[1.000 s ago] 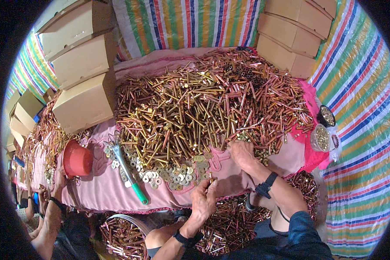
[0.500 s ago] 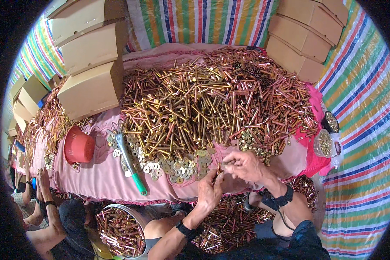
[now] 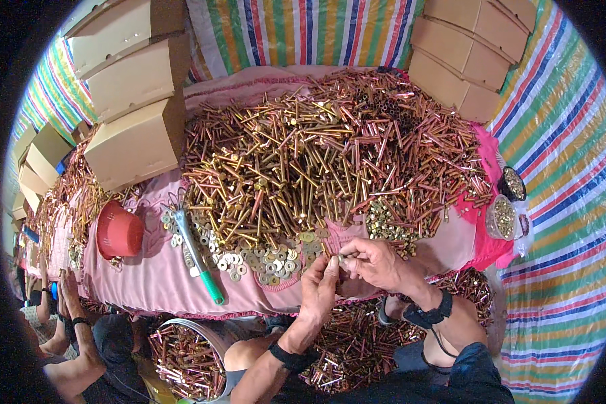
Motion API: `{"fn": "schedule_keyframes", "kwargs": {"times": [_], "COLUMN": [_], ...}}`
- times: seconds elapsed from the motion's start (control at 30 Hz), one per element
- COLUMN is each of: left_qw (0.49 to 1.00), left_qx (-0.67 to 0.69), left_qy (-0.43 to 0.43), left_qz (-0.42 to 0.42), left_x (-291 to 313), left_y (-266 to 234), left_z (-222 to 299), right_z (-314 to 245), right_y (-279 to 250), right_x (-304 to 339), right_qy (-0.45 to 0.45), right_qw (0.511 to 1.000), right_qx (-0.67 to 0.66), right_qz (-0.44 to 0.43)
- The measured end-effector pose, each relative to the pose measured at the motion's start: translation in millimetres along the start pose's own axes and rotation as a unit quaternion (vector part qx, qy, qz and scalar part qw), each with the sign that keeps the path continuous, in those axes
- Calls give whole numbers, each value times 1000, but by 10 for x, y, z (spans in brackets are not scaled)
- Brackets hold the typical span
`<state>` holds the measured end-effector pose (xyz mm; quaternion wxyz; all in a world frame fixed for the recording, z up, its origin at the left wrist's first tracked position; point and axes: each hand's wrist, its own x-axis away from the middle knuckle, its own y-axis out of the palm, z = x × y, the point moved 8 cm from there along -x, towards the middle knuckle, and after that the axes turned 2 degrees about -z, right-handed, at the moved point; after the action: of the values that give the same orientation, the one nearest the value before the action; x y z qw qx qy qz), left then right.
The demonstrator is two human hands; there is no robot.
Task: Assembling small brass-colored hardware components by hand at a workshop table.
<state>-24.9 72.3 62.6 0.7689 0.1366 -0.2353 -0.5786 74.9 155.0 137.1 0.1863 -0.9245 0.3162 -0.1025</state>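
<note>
My left hand (image 3: 319,286) is closed in a pinch, with the end of a thin copper-coloured bolt (image 3: 325,248) showing above its fingers. Right beside it, my right hand (image 3: 378,266) pinches a small greyish piece at the left hand's thumb; the fingers cover most of it. Both hands hover over the table's near edge. Just left of them lie flat round washers (image 3: 276,262) in a loose spread. Small brass-coloured nuts (image 3: 392,225) are heaped beyond my right hand, and a large pile of long bolts (image 3: 296,161) rises behind.
A green-handled whisk (image 3: 209,286) and a red bowl (image 3: 120,230) lie to the left on the pink cloth (image 3: 158,286). Cardboard boxes (image 3: 133,143) stand stacked. Right, a clear tub (image 3: 501,217) holds small parts. Below is a bucket (image 3: 212,337) of bolts. A co-worker's hands (image 3: 67,293) show far left.
My hands have come together, the right fingers now against the left thumb. The left hand has shifted slightly left and turned. The whole view has moved a little.
</note>
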Motion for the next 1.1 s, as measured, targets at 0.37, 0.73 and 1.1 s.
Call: {"fn": "schedule_keyframes", "kwargs": {"times": [0.37, 0.73, 1.1], "left_qw": [993, 977, 978], "left_qx": [79, 135, -173], "left_qy": [-84, -109, 90], "left_qz": [-39, -124, -76], "left_x": [34, 75, 41], "left_y": [45, 178, 188], "left_z": [-2, 21, 345], "right_z": [-155, -79, -2], "right_y": [-66, -69, -215], "right_x": [35, 41, 121], "right_qy": [-127, -163, -59], "right_qw": [982, 986, 994], "right_qx": [131, 1, -48], "right_qz": [52, 35, 73]}}
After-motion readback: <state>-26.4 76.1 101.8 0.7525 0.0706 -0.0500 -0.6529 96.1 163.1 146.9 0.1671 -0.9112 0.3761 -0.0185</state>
